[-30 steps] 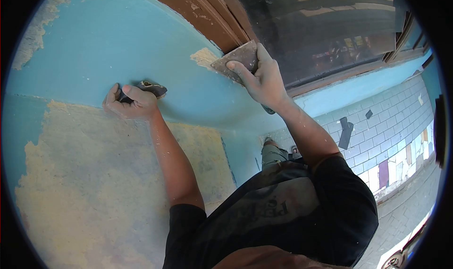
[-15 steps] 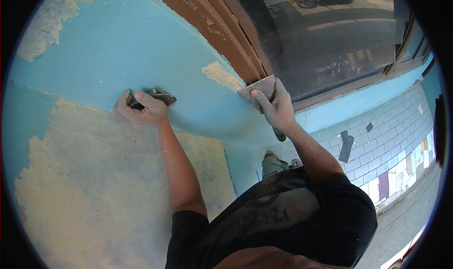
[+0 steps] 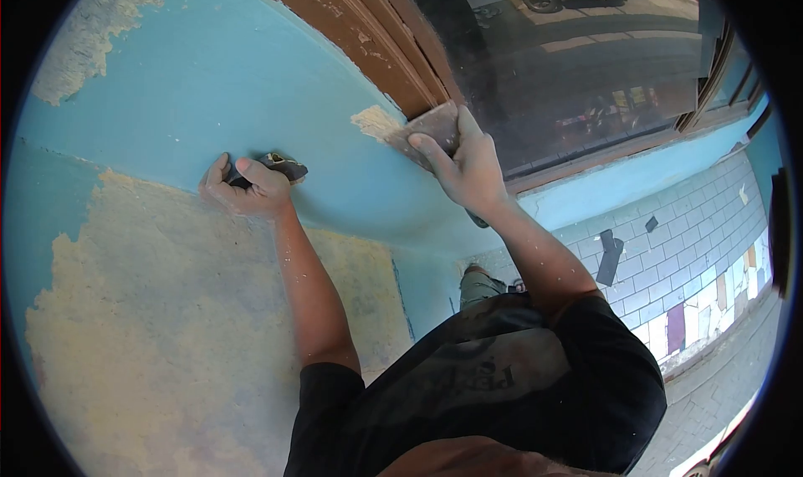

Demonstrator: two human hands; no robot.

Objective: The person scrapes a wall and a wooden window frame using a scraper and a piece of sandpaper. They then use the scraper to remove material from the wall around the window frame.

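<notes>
"While you're up against that wall point(image 3: 209, 100), what have you got in your hands?"

"I've got a scraper point(image 3: 435, 120) in my right hand point(image 3: 478, 167), thumb pressed on the flat blade. My left hand point(image 3: 259, 192) is curled round a dark piece point(image 3: 289, 169) with a ragged, pale edge; I can't tell you what it is."

"And where's the scraper sitting?"

"At the end of the brown window frame point(image 3: 368, 42), its outer corner by a small rough patch point(image 3: 370, 122). Whether the edge is biting or just resting there, I can't say."

"How far along does it look?"

"Partway, I'd judge. Blue gives way to a broad pale area point(image 3: 167, 284) below my left hand, and to another rough stretch point(image 3: 96, 33) higher up. By the frame only that small patch shows, with blue round much of it. Between those places the blue runs smooth, apart from a few specks. How much of that counts as done or left, I can't tell."

"Anything on the paving point(image 3: 669, 255)?"

"Some dark scraps point(image 3: 611, 259), well apart from my hands."
</notes>
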